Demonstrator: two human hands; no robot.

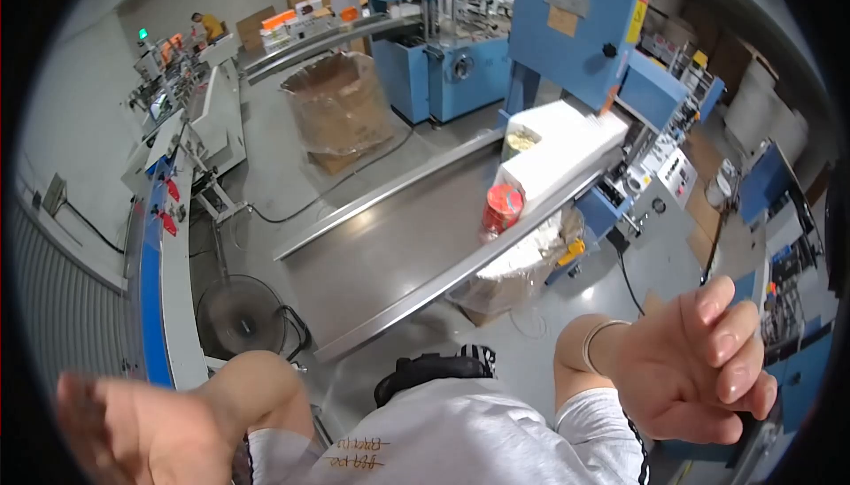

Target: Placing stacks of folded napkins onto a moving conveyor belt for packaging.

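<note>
My left hand [146, 432] is raised at the lower left, palm showing and fingers spread, a little blurred, with nothing in it. At the lower right my right hand [691, 361] is also raised and empty, its fingers loosely bent and apart; a bangle [591, 343] circles that wrist. Neither hand touches anything. Between and beyond them a grey metal chute table [390, 237] slopes towards me. On its far right part lies a white block-like stack [567, 144]. Beside it stands a red-lidded container [503, 206], and another container [521, 142] with a pale top is farther back.
A blue machine [567, 25] stands behind the table's far end. Left of it is a large carton with a plastic liner [341, 113]. A floor fan [239, 317] sits by the blue-edged conveyor [155, 290] at left. A lined bag of white scraps [522, 264] is below the chute's right side.
</note>
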